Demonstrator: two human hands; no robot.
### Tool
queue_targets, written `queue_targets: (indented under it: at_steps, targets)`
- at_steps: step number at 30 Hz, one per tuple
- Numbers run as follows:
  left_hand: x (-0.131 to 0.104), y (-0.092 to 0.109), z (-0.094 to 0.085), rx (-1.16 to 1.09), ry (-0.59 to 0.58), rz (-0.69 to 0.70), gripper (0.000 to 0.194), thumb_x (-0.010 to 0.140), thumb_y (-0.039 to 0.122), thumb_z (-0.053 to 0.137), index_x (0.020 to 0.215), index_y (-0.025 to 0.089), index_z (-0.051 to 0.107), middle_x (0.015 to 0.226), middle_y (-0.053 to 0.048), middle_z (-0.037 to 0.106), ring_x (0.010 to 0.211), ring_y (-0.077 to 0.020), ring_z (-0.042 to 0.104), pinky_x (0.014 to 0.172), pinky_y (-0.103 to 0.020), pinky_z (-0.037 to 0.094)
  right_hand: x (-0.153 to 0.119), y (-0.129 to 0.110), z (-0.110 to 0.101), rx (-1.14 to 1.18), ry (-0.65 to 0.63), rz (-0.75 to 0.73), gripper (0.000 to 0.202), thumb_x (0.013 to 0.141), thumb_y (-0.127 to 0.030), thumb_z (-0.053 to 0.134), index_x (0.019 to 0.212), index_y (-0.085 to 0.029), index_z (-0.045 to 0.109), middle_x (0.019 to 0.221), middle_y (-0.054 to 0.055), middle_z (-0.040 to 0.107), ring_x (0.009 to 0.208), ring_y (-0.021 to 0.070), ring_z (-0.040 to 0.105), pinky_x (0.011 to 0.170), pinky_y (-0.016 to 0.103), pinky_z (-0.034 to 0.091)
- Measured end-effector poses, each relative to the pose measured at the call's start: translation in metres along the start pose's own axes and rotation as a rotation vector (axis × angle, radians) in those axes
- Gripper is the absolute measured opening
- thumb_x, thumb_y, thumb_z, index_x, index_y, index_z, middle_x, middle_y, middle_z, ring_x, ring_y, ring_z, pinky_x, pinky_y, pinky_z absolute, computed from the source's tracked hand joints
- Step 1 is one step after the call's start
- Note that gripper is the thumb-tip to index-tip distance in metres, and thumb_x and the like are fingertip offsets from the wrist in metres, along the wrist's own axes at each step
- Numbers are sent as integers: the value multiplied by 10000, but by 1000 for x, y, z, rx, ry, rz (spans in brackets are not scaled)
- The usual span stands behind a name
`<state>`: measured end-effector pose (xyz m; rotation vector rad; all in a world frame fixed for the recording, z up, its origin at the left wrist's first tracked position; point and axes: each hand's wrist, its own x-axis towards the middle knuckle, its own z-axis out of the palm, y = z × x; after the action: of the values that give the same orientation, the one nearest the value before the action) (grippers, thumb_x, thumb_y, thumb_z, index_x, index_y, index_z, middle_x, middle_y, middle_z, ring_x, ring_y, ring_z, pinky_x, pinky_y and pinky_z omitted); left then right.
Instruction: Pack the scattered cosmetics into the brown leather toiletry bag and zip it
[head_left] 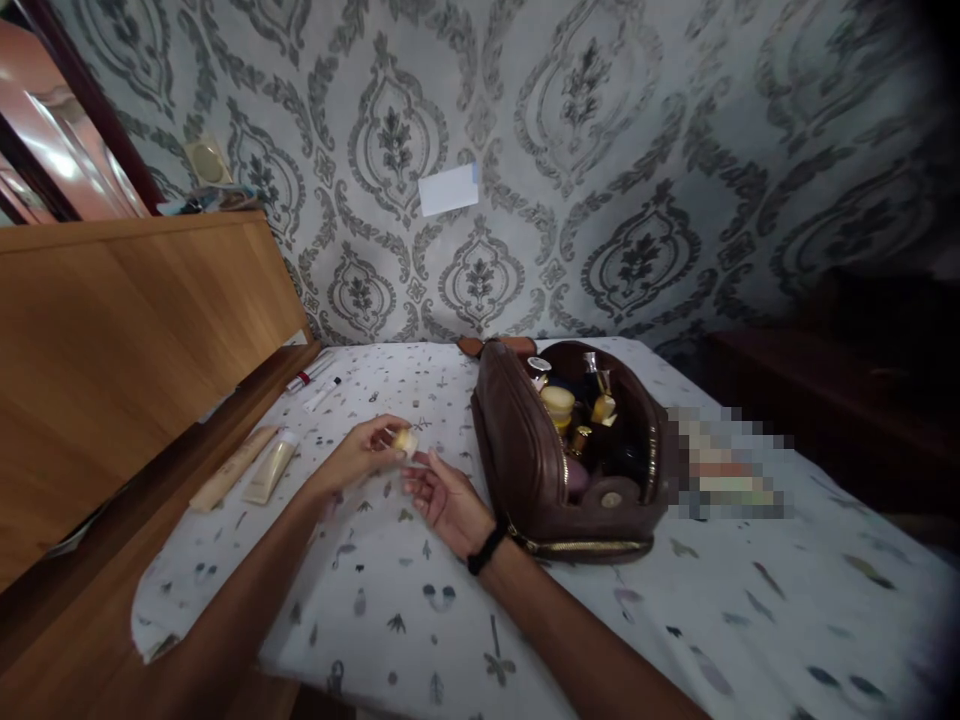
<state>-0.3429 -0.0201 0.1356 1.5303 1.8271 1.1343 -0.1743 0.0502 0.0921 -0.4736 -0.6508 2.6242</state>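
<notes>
Counted on the sheet [431,640]: one bag [517,480], two tubes [271,467], two slim sticks [322,394]. Tubes lie side by side near its left edge, sticks near its far left corner. One yellow piece [405,442] is off the sheet, pinched in the fingers of my left hand [366,450], above the middle and left of the bag. My right hand [446,505], palm turned up, is just beside it, fingers apart and loosely curled; contact cannot be told. Bag stands unzipped toward the far edge, mouth open. In it I count at least five items, among them one yellow jar [557,402], one gold cap [580,440] and one purple item [576,477]; deeper contents too dark. Yellow piece: pale end toward my right hand; blurred, so long axis uncertain.
</notes>
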Motion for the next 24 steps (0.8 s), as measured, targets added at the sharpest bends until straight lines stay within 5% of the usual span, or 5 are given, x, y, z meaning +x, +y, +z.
queue_targets:
  at_steps: [6, 10, 16, 21, 24]
  targets:
    - [-24, 8, 22, -159, -8, 64, 441, 765, 381, 736, 1148, 188, 633, 1009, -47, 641, 878, -166, 585, 793, -273, 462, 4, 7, -2, -25, -23, -82, 279, 718, -346, 818, 841, -164, 645, 684, -1, 696, 552, 91, 651, 463, 155, 450]
    - [-30, 5, 22, -82, -23, 155, 404, 839, 380, 676, 1203, 212, 624, 1104, -65, 589, 979, -180, 581, 860, -281, 455, 5, 8, -3, -47, -25, -101, 349, 632, -359, 870, 812, -159, 647, 680, -9, 699, 527, 77, 633, 450, 147, 443]
    - [-36, 6, 23, 86, 49, 193, 334, 889, 421, 597, 1113, 176, 636, 946, -43, 606, 855, -164, 585, 780, -272, 453, 3, 8, 0, -93, -28, -118, 443, 513, -364, 921, 788, -145, 652, 662, -8, 695, 544, 72, 628, 493, 143, 465]
    - [-36, 12, 24, 152, 77, 153, 294, 905, 435, 548, 932, 156, 635, 798, -9, 602, 746, -146, 539, 704, -257, 423, 1, 9, 1, -118, -29, -119, 362, 594, -335, 891, 796, -148, 656, 666, -6, 687, 555, 69, 613, 507, 150, 463]
    - [-36, 13, 23, 180, 79, 165, 319, 890, 445, 565, 1030, 169, 641, 855, -27, 613, 787, -161, 547, 689, -255, 426, 0, 7, 1, -134, -28, -113, 302, 669, -351, 844, 802, -143, 669, 660, -8, 672, 519, 60, 579, 468, 152, 430]
